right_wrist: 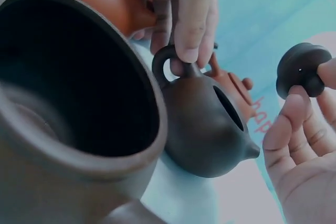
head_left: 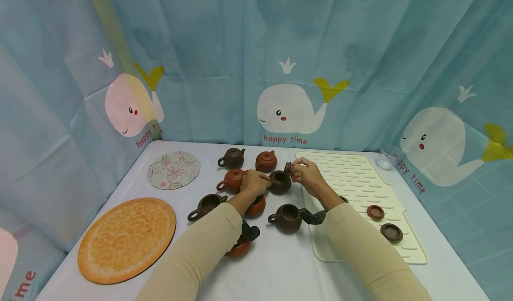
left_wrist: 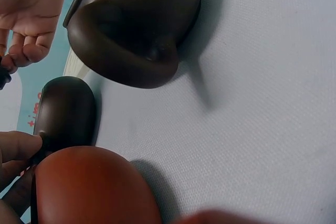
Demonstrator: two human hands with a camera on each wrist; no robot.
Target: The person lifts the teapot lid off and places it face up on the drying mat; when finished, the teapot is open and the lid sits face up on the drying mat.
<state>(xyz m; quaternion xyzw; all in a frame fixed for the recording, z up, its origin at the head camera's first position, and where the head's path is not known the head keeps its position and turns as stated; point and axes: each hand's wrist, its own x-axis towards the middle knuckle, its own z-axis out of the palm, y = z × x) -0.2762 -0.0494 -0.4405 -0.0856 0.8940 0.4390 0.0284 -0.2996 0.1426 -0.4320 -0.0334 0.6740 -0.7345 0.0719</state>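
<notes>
Dark teapot (head_left: 280,187) is between left grip (head_left: 254,183) pinching handle (right_wrist: 158,63) and right grip (head_left: 307,175) pinching lid (right_wrist: 294,62).

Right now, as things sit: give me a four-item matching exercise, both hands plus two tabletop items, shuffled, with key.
Column one
1. Left hand
2. Round floral mat
3. Right hand
4. Clear cup

Column two
A. Pinches a dark knobbed lid
B. Beside the far right end of the ridged cream mat
C. Pinches a lidless dark teapot by its handle
D. Beyond the round bread-printed mat

Pairs: 1-C, 2-D, 3-A, 4-B
</notes>
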